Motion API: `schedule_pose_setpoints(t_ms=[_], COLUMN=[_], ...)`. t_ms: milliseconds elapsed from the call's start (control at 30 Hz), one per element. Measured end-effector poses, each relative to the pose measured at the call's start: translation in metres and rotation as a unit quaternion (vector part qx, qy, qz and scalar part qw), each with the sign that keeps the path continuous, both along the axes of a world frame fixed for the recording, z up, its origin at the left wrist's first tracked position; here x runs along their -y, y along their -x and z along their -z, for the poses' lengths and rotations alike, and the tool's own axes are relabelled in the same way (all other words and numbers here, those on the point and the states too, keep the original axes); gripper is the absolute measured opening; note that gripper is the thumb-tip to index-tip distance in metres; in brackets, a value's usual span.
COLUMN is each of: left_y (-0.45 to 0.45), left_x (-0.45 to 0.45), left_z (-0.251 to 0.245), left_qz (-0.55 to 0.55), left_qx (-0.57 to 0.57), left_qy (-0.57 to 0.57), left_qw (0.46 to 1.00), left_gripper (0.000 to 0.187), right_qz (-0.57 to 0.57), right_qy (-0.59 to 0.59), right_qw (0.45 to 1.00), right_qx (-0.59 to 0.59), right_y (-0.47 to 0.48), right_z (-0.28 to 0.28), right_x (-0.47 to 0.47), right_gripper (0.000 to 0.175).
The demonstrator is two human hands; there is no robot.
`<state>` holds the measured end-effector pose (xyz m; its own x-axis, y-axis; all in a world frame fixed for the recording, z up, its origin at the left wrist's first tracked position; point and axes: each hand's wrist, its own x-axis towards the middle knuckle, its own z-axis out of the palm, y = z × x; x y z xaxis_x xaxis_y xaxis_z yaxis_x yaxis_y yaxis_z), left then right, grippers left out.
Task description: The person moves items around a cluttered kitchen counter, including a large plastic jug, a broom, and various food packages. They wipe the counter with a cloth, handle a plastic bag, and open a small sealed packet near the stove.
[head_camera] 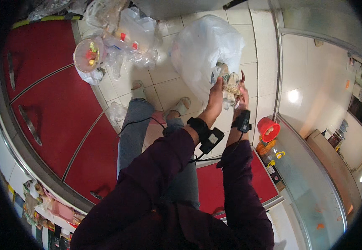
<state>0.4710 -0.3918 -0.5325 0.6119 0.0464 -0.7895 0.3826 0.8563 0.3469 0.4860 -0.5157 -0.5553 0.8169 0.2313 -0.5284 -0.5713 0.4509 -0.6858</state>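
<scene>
Both hands hold a small clear plastic packet (232, 87) with pale, lumpy contents that I cannot identify. My left hand (216, 93) grips its left side, thumb pointing up along it. From the right, my right hand (244, 95) supports the packet, its fingers partly hidden. A dark reddish, curved piece (242, 76) sticks up near the right fingertips; I cannot tell what it is. Directly behind the packet stands a large, full white plastic bag (204, 47) on the tiled floor. A darker opening or printed patch shows on the bag beside my left thumb.
Red cabinet doors (46, 115) with metal handles line the left. Clear plastic bags (134, 34) and a round see-through container (87, 59) crowd the floor at upper left. A red bucket (264, 125) holding several eggs stands at right, near bottles with yellow caps (280, 154). Cables hang from my wrist straps.
</scene>
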Motion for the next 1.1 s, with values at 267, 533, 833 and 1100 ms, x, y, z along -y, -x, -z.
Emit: schedule_pose_setpoints(t_ms=[267,533,833,1100], left_y=[0.045,0.046,0.069,0.054], left_x=[-0.031,-0.049,-0.054,-0.054], left_z=[0.044,0.024,0.009,-0.070], left_qz=[0.176,0.276,0.315,0.283], left_qx=[-0.039,-0.071,-0.003,0.061], left_qy=[-0.184,-0.218,-0.380,-0.383], left_qw=[0.966,0.934,0.870,0.877], left_gripper=[0.062,0.061,0.040,0.040], right_qz=[-0.056,-0.058,-0.019,0.089], right_qy=[0.223,0.490,0.457,-0.102], right_qw=[0.960,0.865,0.889,0.989], right_qx=[-0.157,-0.088,-0.021,-0.065], right_y=[-0.023,-0.007,0.000,0.027], right_z=[0.076,0.077,0.070,-0.061], right_x=[0.007,-0.016,-0.030,-0.013], right_gripper=[0.043,0.052,0.026,0.041])
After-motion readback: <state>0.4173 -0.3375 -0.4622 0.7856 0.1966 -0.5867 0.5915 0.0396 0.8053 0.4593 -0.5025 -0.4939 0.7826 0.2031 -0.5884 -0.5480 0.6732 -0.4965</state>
